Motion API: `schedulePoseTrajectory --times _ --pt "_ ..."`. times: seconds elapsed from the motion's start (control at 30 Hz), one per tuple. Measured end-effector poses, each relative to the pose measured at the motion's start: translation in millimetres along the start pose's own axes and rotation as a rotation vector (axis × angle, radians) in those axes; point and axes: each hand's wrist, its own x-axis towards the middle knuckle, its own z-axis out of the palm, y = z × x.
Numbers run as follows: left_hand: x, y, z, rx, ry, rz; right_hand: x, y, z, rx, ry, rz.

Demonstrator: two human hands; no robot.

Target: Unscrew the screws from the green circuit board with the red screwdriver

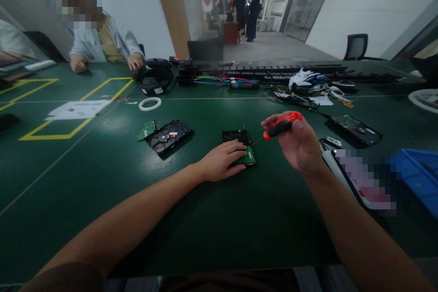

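Observation:
A hard drive point(236, 136) with a green circuit board point(249, 157) lies on the dark green table point(178, 219) in front of me. My left hand point(224, 160) rests over its left side, fingers across the board and thumb at the near edge. In my right hand point(301, 146) is a red and black screwdriver point(283, 126), held tilted, its shaft pointing down-left to the drive's right edge. Whether the tip touches a screw is too small to tell. To the left lies another hard drive point(171, 137), with a loose green board point(147, 131) at its corner.
A third drive point(356, 128), a phone-like device point(362, 182) and a blue bin point(420, 173) are at the right. Cables, gloves point(304, 78) and a white tape ring point(149, 103) lie farther back. A person point(106, 41) sits across the table at the left.

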Motion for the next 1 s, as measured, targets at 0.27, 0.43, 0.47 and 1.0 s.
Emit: schedulePoseTrajectory --times 0.27,0.43,0.47,1.0 --pt "-0.3 -1.1 -0.3 0.0 -0.013 0.003 0.1 0.8 0.7 -0.052 0.015 -0.036" --pt "-0.5 -1.8 1.0 0.004 -0.014 0.009 -0.6 -3.2 3.4 -0.122 0.021 -0.092" --pt "-0.4 -1.7 1.2 0.001 -0.007 0.009 -0.7 -4.2 3.5 -0.122 0.018 -0.091" --pt "-0.4 -1.3 0.1 0.002 -0.007 0.01 0.8 -12.1 10.3 0.013 0.063 -0.011"
